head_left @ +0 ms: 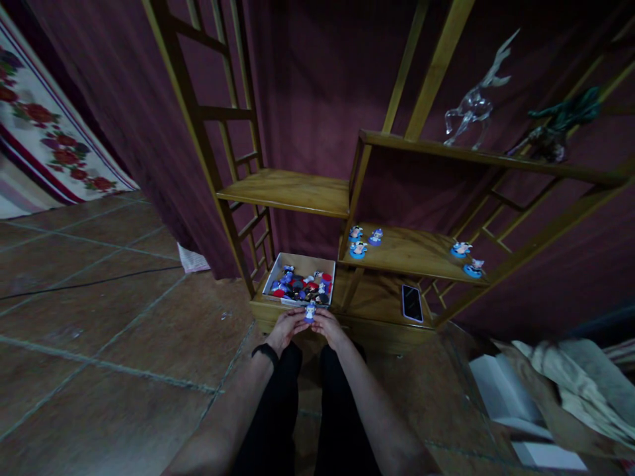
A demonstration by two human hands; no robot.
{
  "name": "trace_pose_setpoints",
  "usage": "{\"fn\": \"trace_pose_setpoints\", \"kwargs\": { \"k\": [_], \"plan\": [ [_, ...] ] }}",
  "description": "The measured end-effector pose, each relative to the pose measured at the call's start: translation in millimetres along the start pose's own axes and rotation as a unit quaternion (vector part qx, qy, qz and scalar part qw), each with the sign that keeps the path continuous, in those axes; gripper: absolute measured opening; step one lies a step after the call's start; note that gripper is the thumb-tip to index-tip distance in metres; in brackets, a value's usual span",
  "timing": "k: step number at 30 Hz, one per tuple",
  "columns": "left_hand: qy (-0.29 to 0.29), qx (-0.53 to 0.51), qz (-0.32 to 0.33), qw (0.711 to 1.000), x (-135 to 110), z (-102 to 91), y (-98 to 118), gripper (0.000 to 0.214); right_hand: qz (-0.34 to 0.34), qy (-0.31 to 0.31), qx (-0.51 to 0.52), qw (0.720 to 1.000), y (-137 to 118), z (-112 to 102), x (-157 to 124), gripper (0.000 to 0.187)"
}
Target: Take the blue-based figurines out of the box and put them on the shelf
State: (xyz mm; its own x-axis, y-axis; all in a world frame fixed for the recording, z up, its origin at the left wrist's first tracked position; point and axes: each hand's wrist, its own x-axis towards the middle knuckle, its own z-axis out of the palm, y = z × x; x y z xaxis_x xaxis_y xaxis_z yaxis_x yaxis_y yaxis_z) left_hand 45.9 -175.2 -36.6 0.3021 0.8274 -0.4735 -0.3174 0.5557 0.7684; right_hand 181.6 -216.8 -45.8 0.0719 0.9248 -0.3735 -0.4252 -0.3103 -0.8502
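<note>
Between my two hands is a small purple and white figurine [310, 313], held upright in front of the box. My left hand [288, 325] grips it from the left, with a dark band on the wrist. From the other side, my right hand [327, 324] pinches it with the fingertips. Just beyond the hands stands an open white box [278, 262] with many small figurines [302, 285] in purple, red, black and white, lying jumbled.
On the wooden shelf [411, 248] stand several figurines on blue or purple bases, grouped at both ends. A phone [411, 303] lies on the lower board. A clear deer statue [473, 109] and a green ornament [555, 125] stand higher up. White boxes [506, 390] rest on the floor at right.
</note>
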Motion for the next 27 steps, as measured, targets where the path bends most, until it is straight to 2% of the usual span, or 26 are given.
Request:
{"fn": "trace_pose_setpoints", "kwargs": {
  "k": [6,12,17,21,27],
  "plan": [
    [0.059,-0.013,0.052,0.997,2,2.5,-5,0.019,-0.087,0.039,-0.047,0.994,2,1,0,0.031],
    [0.054,0.027,0.057,0.997,-1,1.0,-4,0.023,-0.163,0.027,-0.079,0.983,9,3,8,0.031],
    [0.036,0.029,0.057,0.997,-2,-0.2,-4,0.02,-0.165,0.061,-0.114,0.978,12,2,11,0.029],
    [0.05,0.031,0.059,0.997,-2,-0.1,-4,0.018,-0.165,0.083,-0.154,0.971,14,0,13,0.027],
    [0.039,0.021,0.053,0.998,-2,0.9,-4,0.016,-0.167,0.081,-0.178,0.966,15,-1,16,0.025]
  ]
}}
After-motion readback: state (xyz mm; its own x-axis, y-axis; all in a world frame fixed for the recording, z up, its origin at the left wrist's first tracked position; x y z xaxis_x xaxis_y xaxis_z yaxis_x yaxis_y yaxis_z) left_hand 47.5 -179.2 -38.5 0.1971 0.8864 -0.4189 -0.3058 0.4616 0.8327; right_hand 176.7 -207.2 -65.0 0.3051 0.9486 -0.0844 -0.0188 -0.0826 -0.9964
